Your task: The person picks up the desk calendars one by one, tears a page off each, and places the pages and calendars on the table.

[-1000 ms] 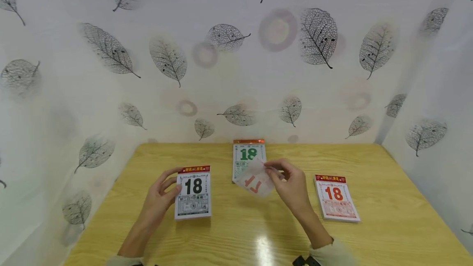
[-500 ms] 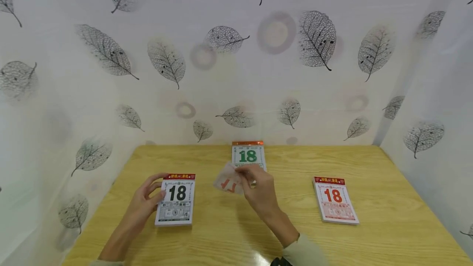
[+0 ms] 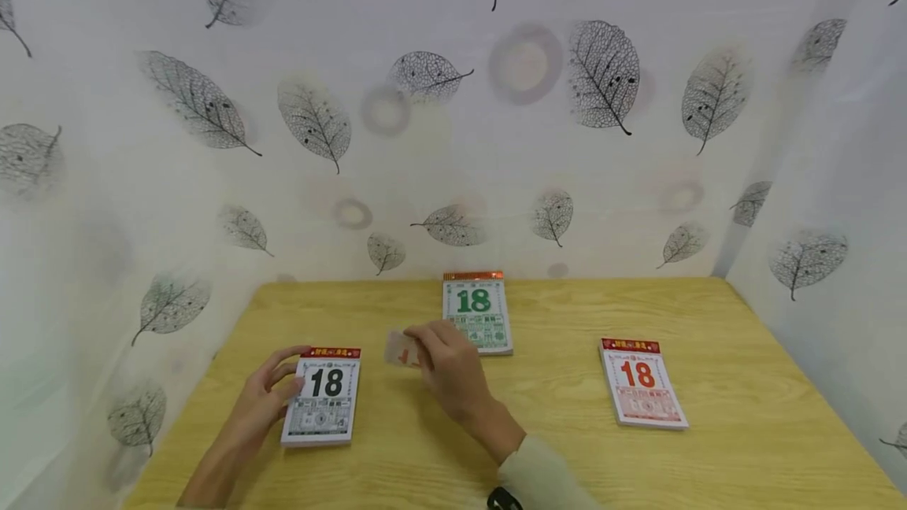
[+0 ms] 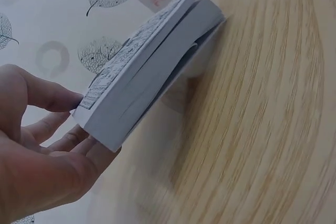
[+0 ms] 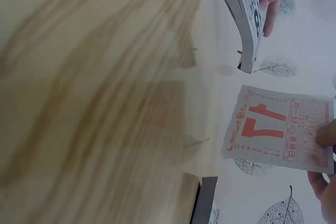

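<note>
A tear-off calendar with a black 18 (image 3: 324, 404) is at the left of the table. My left hand (image 3: 258, 400) grips its left side, thumb on the front and fingers underneath, as the left wrist view shows. Between thumb and fingers, my right hand (image 3: 457, 380) pinches a loose thin calendar page with a red 17 (image 5: 265, 129). That page hangs in the air to the right of the black calendar, apart from it. Behind the right hand lies a calendar with a green 18 (image 3: 476, 309), its lower left partly covered by the hand.
A third calendar, with a red 18 (image 3: 643, 384), lies on the right part of the wooden table (image 3: 567, 447). Pale cloth with a leaf print (image 3: 453, 132) stands behind the table and along both sides.
The left hand has shifted left and nearer with the black 18 calendar. The right hand has carried the red 17 page leftward, uncovering more of the green calendar.
</note>
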Available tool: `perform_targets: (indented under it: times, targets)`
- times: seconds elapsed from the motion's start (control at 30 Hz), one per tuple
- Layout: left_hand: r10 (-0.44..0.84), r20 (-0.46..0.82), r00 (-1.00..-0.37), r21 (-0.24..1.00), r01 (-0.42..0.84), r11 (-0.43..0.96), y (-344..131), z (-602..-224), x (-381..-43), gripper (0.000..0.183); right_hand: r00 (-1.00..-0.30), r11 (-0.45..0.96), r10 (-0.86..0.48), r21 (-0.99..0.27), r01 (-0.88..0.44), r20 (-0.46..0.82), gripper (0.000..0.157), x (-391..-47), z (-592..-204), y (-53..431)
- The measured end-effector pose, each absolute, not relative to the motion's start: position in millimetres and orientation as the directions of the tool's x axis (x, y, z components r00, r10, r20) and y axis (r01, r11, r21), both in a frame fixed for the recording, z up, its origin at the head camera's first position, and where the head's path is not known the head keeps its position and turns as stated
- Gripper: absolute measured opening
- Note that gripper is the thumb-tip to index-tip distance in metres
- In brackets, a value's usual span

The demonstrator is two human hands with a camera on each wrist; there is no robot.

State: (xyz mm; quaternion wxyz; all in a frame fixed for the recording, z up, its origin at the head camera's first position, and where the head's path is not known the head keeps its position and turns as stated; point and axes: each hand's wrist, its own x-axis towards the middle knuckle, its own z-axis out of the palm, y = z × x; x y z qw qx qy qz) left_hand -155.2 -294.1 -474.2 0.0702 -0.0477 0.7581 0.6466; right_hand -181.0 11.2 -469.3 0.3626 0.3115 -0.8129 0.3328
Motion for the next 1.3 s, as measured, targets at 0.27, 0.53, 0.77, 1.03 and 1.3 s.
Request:
perform_targets:
  times: [0.27, 0.53, 0.77, 1.03, 1.3]
  targets:
    - [0.007, -0.189, -0.982, 0.968, -0.185, 0.172, -305, -477, -155, 0.052, -0.547, 0.619, -0.348, -0.252, -0.744, 0.761, 0.016, -182, -476, -5]
    - [0.010, -0.200, -0.980, 0.966, -0.196, 0.169, -308, -486, -154, 0.053, -0.624, 0.602, -0.493, -0.281, -0.748, 0.606, 0.007, -171, -479, -12]
    - [0.018, -0.229, -0.973, 0.948, -0.219, 0.232, -315, -487, -156, 0.055, -0.650, 0.603, -0.572, -0.281, -0.747, 0.500, 0.009, -162, -481, -20]
    - [-0.014, -0.196, -0.980, 0.887, -0.183, 0.424, -315, -484, -160, 0.052, -0.704, 0.634, -0.605, -0.310, -0.709, 0.372, 0.006, -152, -484, -33]
    - [-0.030, -0.119, -0.992, 0.833, -0.116, 0.541, -313, -487, -159, 0.054, -0.734, 0.667, -0.621, -0.307, -0.679, 0.276, 0.013, -146, -486, -42]
